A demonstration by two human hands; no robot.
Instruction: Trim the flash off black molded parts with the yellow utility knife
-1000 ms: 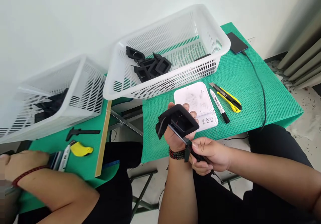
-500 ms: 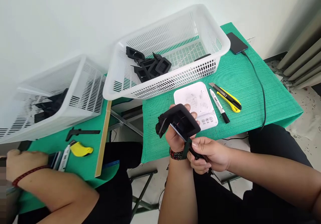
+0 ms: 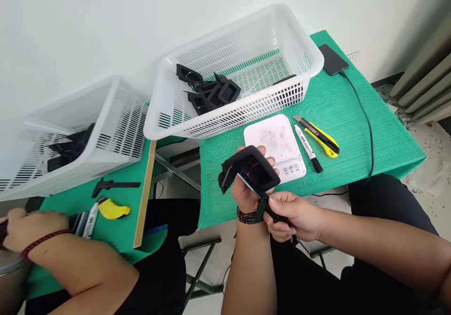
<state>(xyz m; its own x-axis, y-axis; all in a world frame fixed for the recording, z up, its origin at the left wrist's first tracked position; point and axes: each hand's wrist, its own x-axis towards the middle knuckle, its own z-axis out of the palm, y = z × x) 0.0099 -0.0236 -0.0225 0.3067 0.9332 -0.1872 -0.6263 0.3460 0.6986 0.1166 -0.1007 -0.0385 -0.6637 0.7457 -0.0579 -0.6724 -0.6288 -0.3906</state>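
Note:
My left hand (image 3: 243, 195) is wrapped round a black plastic frame part (image 3: 262, 164) from behind, its fingertips showing past the far edge. The part is tilted, with a rectangular opening and a bent flap at its left. Closed on a dark tool that looks like a caliper (image 3: 261, 207), my right hand (image 3: 289, 214) is just below the part. The tool's pale strip reaches along the part's lower edge; much of its body is hidden in my fingers. Behind my left hand lies a white digital scale (image 3: 271, 138) with dark smudges.
A white marker (image 3: 308, 148) and a yellow utility knife (image 3: 319, 138) lie right of the scale. A white basket (image 3: 225, 127) holds several black parts (image 3: 211, 91). A cabled phone (image 3: 333, 60) rests at back right. A co-worker's arm (image 3: 84, 258) is at left, near another basket (image 3: 120, 131).
My hands, the frame part and the tool have barely shifted. At the left, the co-worker's hand has moved slightly, and a dark object now shows in it.

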